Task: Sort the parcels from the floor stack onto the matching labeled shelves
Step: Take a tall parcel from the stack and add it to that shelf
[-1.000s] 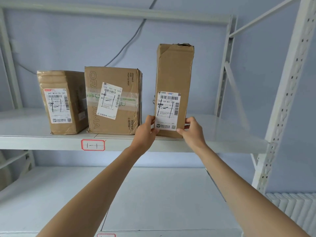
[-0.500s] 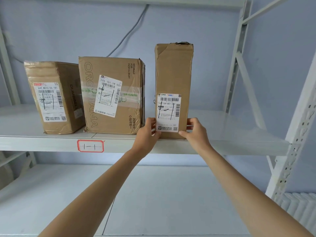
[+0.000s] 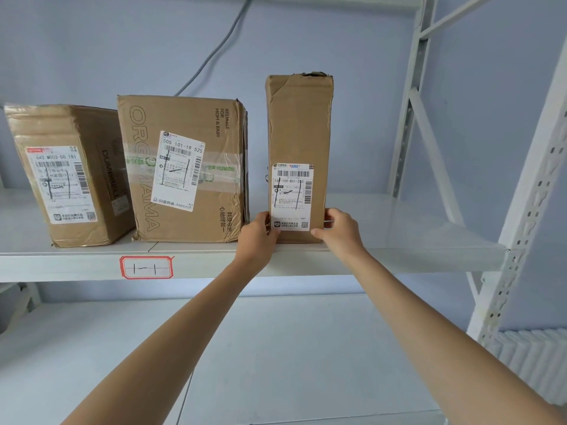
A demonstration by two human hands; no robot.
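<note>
A: Where is the parcel now?

B: The tall parcel (image 3: 299, 133) stands upright on the upper shelf (image 3: 399, 259), near its front edge. Its long axis is vertical. The white shipping label (image 3: 292, 196) faces us.

A: And the hands?

B: The grip is on the bottom part of the parcel, from both sides. The left hand (image 3: 257, 240) pinches the lower left edge and the right hand (image 3: 339, 233) pinches the lower right edge, thumbs on the front face. Both are equally near; the parcel rises directly above them.

A: What stands beside it?

B: To the left is the wide printed box (image 3: 184, 170), very close, with only a narrow gap. Further left is the smaller taped box (image 3: 70, 176). To the right the shelf is free until the metal upright (image 3: 408, 118). The shelf tag (image 3: 146, 267) with a red frame is on the front edge, under the wide box.

A: So what is the risk?

B: I think the parcel is tall and narrow, so it may tip if released carelessly. A push deeper or to the right has room; to the left there is almost none.
</note>
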